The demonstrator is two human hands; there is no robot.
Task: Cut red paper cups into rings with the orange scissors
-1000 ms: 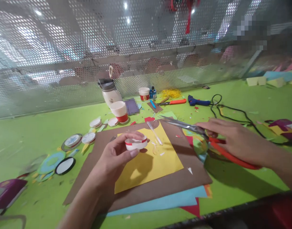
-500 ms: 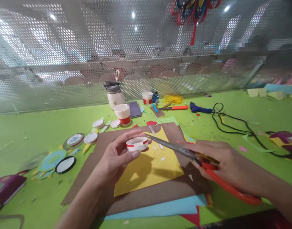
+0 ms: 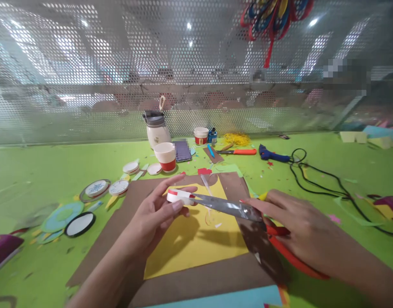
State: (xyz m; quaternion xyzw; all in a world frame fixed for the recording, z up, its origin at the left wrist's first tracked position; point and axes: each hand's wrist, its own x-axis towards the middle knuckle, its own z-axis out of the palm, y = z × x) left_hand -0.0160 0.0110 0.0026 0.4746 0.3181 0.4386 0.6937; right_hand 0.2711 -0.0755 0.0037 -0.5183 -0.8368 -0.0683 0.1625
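Note:
Between the thumb and fingers of my left hand (image 3: 151,218) is a short white-and-red paper cup ring (image 3: 180,196). My right hand (image 3: 296,226) grips the red handles of a pair of scissors (image 3: 228,206). The blade tips point left and meet the right edge of the ring; whether they bite into the paper is hard to tell. Below both hands lies a yellow paper sheet (image 3: 196,252) with small white scraps, on top of brown card (image 3: 171,286).
At the back stand a white bottle (image 3: 157,132), a red-and-white paper cup (image 3: 166,157) and a phone (image 3: 183,150). Round paper pieces (image 3: 96,188) lie to the left. A blue glue gun (image 3: 273,154) with a black cord lies right of an orange-handled knife (image 3: 244,152).
The scissor tips have come down and left to the ring's right edge. My left hand has tilted the ring slightly. The whole view has shifted a little.

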